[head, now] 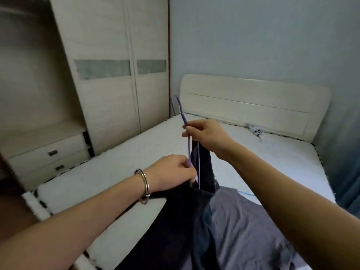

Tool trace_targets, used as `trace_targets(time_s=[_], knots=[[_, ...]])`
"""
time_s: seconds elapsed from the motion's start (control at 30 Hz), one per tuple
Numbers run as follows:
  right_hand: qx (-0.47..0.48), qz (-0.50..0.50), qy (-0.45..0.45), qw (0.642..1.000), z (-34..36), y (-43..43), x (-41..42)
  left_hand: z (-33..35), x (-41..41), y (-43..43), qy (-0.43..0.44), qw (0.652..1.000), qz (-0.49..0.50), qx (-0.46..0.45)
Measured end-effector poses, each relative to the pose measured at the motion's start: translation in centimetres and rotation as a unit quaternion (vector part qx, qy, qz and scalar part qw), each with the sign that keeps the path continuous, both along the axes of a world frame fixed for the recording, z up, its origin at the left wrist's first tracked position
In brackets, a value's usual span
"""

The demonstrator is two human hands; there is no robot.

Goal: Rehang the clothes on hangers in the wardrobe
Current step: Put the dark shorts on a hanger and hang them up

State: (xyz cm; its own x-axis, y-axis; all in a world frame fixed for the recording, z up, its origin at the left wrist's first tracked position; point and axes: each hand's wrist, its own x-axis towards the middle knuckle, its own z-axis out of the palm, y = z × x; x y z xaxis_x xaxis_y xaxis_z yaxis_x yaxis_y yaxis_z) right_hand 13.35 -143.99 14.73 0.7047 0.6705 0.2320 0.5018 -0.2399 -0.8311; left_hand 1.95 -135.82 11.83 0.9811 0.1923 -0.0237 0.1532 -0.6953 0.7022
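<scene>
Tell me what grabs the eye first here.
Dead centre, both hands work a purple hanger: the right hand grips it just under the hook, and the left hand, with a metal bangle at the wrist, holds it lower down. A dark garment trails from the hanger onto the bed, beside a grey garment at lower right. The wardrobe stands at left.

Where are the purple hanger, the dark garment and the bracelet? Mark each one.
purple hanger [189, 150], head view, straight wire below its neck.
dark garment [175, 221], head view, middle of the draped cloth.
bracelet [146, 184], head view, metal band's outer curve.
</scene>
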Motion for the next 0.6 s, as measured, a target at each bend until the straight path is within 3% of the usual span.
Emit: trace_targets(time_s=[0.17, 0.27, 0.37, 0.6], knots=[[-0.009, 0.092, -0.086, 0.992, 1.4, 6.2, -4.8, -0.3, -6.8, 7.3, -0.033, 0.992, 0.118, 0.000], [-0.008, 0.105, -0.125, 0.987, 3.2, 10.5, -7.5, -0.3, -10.4, 12.4, -0.118, 0.974, 0.195, 0.009], [-0.013, 0.112, -0.196, 0.974, 5.2, 15.2, -9.8, 0.6, -13.7, 17.4, -0.196, 0.946, 0.244, 0.083], [-0.013, 0.275, -0.094, 0.957, 4.6, 29.3, -14.2, 3.7, -23.8, 32.1, -0.189, 0.933, 0.258, 0.163]])
